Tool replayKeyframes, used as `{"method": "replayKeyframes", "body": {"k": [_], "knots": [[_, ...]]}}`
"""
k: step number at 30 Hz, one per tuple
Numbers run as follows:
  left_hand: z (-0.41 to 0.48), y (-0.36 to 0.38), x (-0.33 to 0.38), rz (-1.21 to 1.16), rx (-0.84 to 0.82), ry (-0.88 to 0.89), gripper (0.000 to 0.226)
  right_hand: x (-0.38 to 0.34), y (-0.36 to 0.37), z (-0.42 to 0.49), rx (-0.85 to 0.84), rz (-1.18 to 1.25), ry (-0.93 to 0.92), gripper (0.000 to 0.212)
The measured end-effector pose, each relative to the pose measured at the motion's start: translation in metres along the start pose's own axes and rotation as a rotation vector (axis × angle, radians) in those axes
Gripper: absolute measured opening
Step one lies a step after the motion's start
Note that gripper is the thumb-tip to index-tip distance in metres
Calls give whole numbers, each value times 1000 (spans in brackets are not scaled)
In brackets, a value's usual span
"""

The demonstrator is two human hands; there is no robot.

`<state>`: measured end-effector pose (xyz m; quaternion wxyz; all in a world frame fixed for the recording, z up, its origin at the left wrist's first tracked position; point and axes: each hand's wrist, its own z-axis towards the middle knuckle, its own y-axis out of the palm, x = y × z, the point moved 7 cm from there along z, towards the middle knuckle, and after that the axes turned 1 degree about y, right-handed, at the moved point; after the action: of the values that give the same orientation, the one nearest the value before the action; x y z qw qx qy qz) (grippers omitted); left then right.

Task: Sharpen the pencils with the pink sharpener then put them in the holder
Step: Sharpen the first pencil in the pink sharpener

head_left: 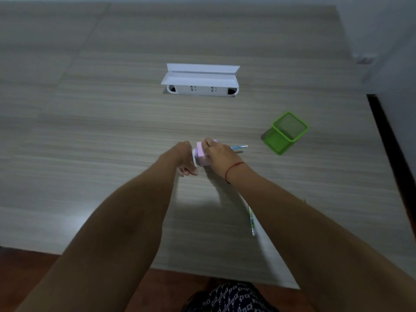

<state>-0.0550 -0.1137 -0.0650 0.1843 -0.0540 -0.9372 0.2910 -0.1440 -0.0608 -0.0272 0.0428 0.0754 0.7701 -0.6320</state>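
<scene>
The pink sharpener (pixel 201 154) stands on the wooden table (pixel 112 131) between my hands. My left hand (pixel 183 159) is at its white crank end, fingers curled around the handle. My right hand (pixel 221 156) grips the sharpener's body from the right and covers its top. A blue pencil (pixel 239 147) sticks out to the right from under my right hand; whether it is inside the sharpener is hidden. A green pencil (pixel 251 218) lies on the table beside my right forearm. The green mesh holder (pixel 286 132) stands to the right, with nothing visible inside.
A white socket box (pixel 200 81) with its lid up is set into the table behind the sharpener. The table's right edge (pixel 387 140) runs close to the holder, and the near edge lies under my forearms.
</scene>
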Motion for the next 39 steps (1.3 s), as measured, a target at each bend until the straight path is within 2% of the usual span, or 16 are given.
{"method": "replayKeyframes", "body": {"k": [4, 7, 10, 16, 22, 25, 28, 33, 35, 36, 39], "knots": [[11, -21, 6, 140, 269, 79, 18, 0, 4, 3, 6, 14, 18, 36], [12, -32, 16, 251, 390, 118, 7, 1, 3, 4, 5, 5, 14, 36], [15, -37, 19, 337, 427, 132, 27, 0, 0, 2, -8, -17, 10, 38], [7, -65, 28, 284, 508, 203, 23, -2, -3, 0, -8, -56, 21, 37], [-7, -83, 29, 178, 120, 103, 7, -5, -8, -4, -1, -85, 4, 39], [-21, -66, 26, 145, -93, 16, 12, -8, -11, -5, 2, -83, -12, 40], [-29, -44, 20, 69, -222, -26, 23, -8, -12, -7, -14, -59, -6, 38], [-22, -19, 11, 55, -242, -19, 37, -5, -9, -4, -25, 43, 13, 33], [-18, -6, 7, 87, -228, 1, 24, -6, -7, -4, -49, 55, 13, 35], [-15, 0, 6, 89, -211, 14, 16, -6, -7, -4, -54, 54, 8, 38], [0, -4, 2, 105, -46, 36, 22, -5, -8, -3, -46, 22, 8, 40]]}}
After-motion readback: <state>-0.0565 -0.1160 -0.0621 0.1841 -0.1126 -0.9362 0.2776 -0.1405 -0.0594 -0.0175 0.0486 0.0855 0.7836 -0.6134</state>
